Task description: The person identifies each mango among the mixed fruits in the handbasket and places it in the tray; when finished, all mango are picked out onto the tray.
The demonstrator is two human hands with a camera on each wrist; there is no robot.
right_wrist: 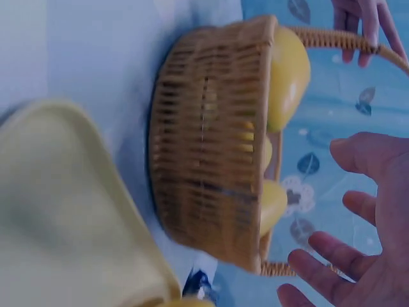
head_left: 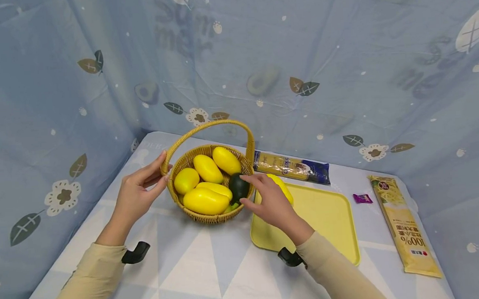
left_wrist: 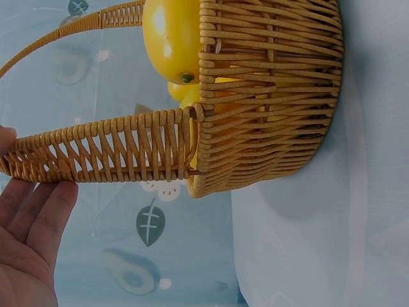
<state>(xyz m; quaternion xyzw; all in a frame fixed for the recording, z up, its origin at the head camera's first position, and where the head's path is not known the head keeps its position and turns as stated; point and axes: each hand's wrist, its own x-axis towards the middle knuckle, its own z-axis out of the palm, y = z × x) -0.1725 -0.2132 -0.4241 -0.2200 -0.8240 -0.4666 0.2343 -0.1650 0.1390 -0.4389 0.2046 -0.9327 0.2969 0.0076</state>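
Note:
My left hand (head_left: pixel 137 190) pinches the handle (left_wrist: pixel 102 150) of a woven wicker basket (head_left: pixel 211 219) on its left side. Several yellow mangoes (head_left: pixel 205 202) lie in the basket. Beside them, at its right rim, sits a smooth, dark green avocado-like fruit (head_left: pixel 237 186). Over that rim is my right hand (head_left: pixel 269 200), fingertips close to the dark fruit; whether they touch it I cannot tell. In the right wrist view its fingers (right_wrist: pixel 326 268) are spread with nothing held between them. Another yellow fruit (head_left: pixel 281 188) is partly hidden behind this hand, at the tray's back left corner.
A pale yellow tray (head_left: pixel 322 222) stands right of the basket, under my right forearm. Behind it lies a blue-ended pasta bag (head_left: pixel 286 167). A small purple-wrapped candy (head_left: pixel 363 198) and a long yellow noodle pack (head_left: pixel 406 226) lie farther right. Patterned blue curtains (head_left: pixel 300 63) enclose the table.

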